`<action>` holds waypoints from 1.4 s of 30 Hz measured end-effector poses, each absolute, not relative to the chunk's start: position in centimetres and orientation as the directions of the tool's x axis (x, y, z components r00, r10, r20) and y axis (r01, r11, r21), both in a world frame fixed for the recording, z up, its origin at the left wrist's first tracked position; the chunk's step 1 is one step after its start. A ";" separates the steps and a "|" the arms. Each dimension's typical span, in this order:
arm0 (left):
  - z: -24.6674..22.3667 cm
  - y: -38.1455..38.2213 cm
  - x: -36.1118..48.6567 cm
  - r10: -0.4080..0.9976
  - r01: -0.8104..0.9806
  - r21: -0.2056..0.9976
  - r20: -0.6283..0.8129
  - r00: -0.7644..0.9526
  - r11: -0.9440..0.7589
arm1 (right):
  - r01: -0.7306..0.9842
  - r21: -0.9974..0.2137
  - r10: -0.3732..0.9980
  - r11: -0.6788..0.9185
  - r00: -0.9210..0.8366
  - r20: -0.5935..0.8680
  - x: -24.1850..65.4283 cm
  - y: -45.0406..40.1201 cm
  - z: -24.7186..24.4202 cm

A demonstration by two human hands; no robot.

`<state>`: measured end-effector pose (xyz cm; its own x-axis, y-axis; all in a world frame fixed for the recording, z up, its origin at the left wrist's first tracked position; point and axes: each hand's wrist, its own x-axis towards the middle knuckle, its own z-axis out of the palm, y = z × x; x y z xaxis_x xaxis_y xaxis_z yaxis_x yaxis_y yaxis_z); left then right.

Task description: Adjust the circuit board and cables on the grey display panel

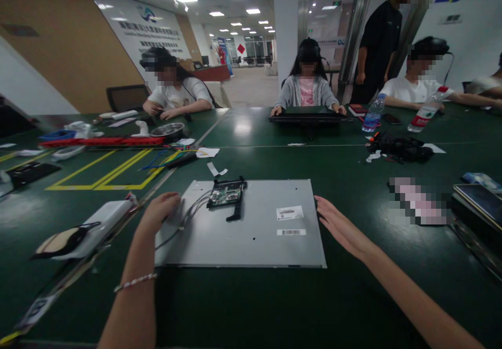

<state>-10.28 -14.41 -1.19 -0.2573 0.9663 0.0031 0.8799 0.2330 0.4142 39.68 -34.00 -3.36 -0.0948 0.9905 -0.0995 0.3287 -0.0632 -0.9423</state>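
Observation:
A flat grey metal display panel [266, 249] lies back side up on the table before me. A green circuit board [224, 196] in a black bracket [235, 214] sits on its upper left part, with grey cables [191, 214] running left from it. Two white labels [290, 213] are on its right half. My left hand [161, 210] is at the panel's left edge, its fingers bent loosely toward it; whether it touches is unclear. My right hand [340, 226] is open at the right edge, fingers stretched out along it, the fingertips at or very near the rim.
On the green table [251, 312] are a white box-like device [96, 228], loose wires [172, 158], a metal bowl [168, 130], a black tangled bundle [403, 147], two bottles [373, 113] and a pink phone-like item [419, 200]. Across it, a person handles a black screen [311, 116]; others are nearby.

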 end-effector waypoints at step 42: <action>-2.1 -22.1 10.1 0.961 0.849 0.489 -0.070 0.268 -0.201 | 0.658 -0.692 0.761 -0.298 0.601 0.244 55.5 -38.9 -8.0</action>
<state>10.08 -22.12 -2.12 0.2680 0.9609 -0.0699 0.8489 -0.2012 0.4888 55.49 -38.91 -7.97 0.6012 0.7609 0.2439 0.6578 -0.2980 -0.6918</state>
